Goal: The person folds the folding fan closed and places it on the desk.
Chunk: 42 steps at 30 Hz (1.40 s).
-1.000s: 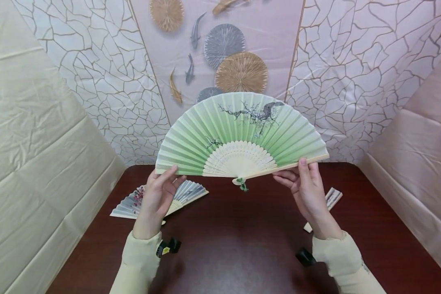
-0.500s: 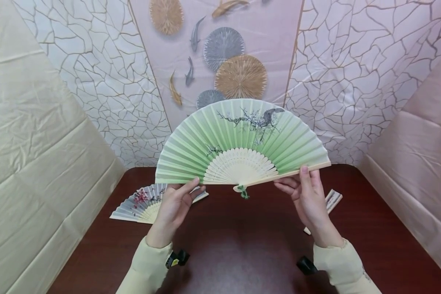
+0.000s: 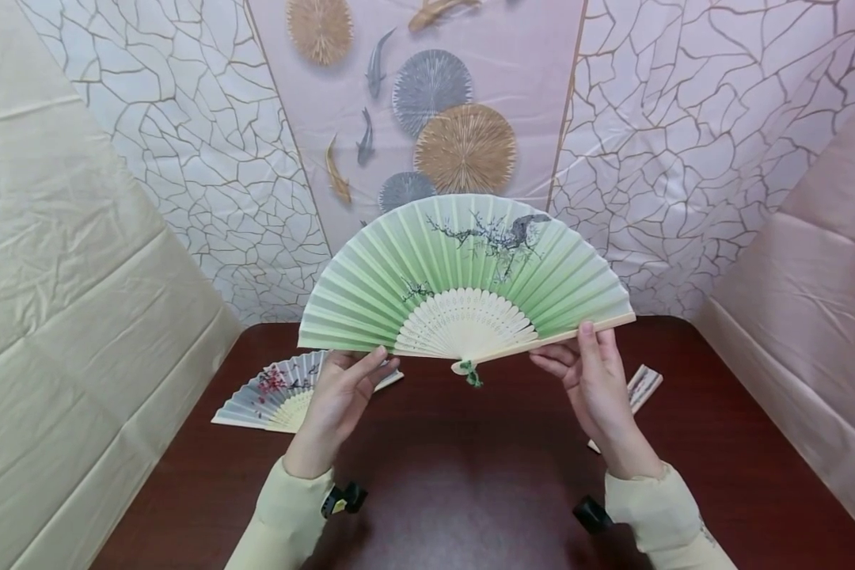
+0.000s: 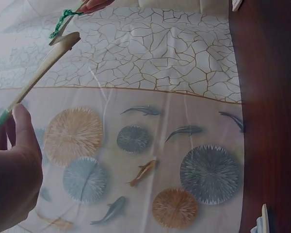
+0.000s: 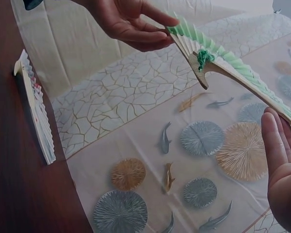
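Spread wide above the table, a green-and-white folding fan (image 3: 370, 285) shows a dark plum branch print and pale pierced ribs, with a green knotted cord (image 3: 470, 374) at its pivot. My left hand (image 3: 338, 404) pinches its lower left edge between thumb and fingers. The right guard stick lies between the thumb and fingers of my right hand (image 3: 598, 388). In the right wrist view the fan (image 5: 247, 77) appears nearly edge-on, with both hands on it. Partly hidden behind my left hand, a blue-grey folding fan (image 3: 278, 388) with red blossoms lies spread on the table.
Behind my right hand a folded fan (image 3: 644, 386) lies slantwise on the dark red table (image 3: 470, 475). A patterned cloth (image 3: 427, 95) hangs at the back, and beige cloth walls (image 3: 78, 277) stand on both sides.
My left hand has slid right along the fan's lower edge, toward the ribs. The green fan has sunk slightly. My right hand keeps its hold on the guard stick.
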Each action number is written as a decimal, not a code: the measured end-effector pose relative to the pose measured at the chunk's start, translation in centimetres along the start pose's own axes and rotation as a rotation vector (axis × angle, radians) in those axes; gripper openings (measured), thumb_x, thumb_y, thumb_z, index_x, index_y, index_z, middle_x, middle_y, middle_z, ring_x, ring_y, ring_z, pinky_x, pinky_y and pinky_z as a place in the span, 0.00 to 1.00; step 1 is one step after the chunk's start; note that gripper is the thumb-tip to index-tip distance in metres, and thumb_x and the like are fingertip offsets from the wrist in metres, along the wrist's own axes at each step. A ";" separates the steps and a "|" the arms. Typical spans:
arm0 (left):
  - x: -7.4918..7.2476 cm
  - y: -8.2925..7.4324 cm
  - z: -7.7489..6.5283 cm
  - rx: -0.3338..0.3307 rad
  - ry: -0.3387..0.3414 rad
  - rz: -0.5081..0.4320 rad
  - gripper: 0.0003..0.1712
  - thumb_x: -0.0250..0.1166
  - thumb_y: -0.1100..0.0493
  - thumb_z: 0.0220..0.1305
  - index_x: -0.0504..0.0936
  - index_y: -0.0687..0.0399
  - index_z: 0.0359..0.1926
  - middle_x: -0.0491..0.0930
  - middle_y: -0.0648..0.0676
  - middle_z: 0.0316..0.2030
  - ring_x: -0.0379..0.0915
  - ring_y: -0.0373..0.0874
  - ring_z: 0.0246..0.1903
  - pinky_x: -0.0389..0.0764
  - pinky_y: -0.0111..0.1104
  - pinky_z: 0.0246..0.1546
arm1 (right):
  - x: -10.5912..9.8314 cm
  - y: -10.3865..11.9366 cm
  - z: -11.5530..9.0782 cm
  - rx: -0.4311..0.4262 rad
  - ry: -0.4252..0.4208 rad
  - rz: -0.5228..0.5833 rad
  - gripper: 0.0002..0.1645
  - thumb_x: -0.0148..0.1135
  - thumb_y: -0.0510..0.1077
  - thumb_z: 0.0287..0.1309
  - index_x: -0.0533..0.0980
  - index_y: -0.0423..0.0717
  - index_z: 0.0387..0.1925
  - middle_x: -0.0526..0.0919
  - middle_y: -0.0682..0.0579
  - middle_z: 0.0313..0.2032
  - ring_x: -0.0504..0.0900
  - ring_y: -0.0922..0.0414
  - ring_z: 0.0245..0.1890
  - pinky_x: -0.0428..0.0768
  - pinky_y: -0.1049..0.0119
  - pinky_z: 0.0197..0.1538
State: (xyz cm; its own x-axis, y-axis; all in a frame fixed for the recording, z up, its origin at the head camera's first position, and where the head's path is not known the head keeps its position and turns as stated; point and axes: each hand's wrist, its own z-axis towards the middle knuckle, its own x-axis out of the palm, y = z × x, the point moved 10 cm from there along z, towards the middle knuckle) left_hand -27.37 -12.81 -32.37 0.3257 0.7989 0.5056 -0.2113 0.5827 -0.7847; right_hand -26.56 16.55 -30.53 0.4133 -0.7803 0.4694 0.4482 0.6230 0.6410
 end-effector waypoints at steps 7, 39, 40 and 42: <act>0.5 -0.1 -0.2 0.046 0.099 -0.060 0.15 0.59 0.72 0.71 0.85 0.51 0.49 0.85 0.48 0.42 0.81 0.38 0.42 0.82 0.34 0.51 | -0.1 -0.9 -0.1 0.064 -0.007 -0.002 0.21 0.36 0.45 0.81 0.60 0.45 0.68 0.83 0.45 0.51 0.87 0.52 0.42 0.86 0.59 0.47; -0.4 0.2 0.2 0.025 -0.020 -0.075 0.19 0.54 0.74 0.72 0.80 0.49 0.53 0.84 0.50 0.43 0.81 0.38 0.42 0.84 0.32 0.45 | -0.5 -2.2 -0.4 0.147 -0.065 -0.095 0.18 0.45 0.45 0.79 0.70 0.44 0.63 0.85 0.49 0.49 0.87 0.55 0.44 0.86 0.61 0.45; -0.4 0.2 0.2 0.023 -0.021 -0.067 0.19 0.54 0.74 0.72 0.80 0.50 0.53 0.84 0.49 0.43 0.80 0.38 0.42 0.84 0.31 0.45 | -0.5 -2.2 -0.4 0.146 -0.068 -0.100 0.18 0.45 0.45 0.79 0.71 0.44 0.62 0.85 0.49 0.49 0.87 0.55 0.44 0.86 0.62 0.45; -0.5 0.2 0.1 0.017 -0.023 -0.053 0.19 0.54 0.74 0.72 0.80 0.50 0.53 0.84 0.49 0.42 0.80 0.38 0.41 0.84 0.31 0.45 | -0.5 -2.2 -0.4 0.146 -0.065 -0.106 0.17 0.45 0.44 0.79 0.71 0.44 0.62 0.85 0.49 0.49 0.87 0.55 0.44 0.86 0.61 0.45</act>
State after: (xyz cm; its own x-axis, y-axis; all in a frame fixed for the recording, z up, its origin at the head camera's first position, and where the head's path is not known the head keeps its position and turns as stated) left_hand -27.69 -13.03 -32.76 0.3156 0.7698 0.5548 -0.2098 0.6268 -0.7504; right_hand -27.47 15.61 -32.42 0.3153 -0.8462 0.4295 0.3654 0.5260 0.7680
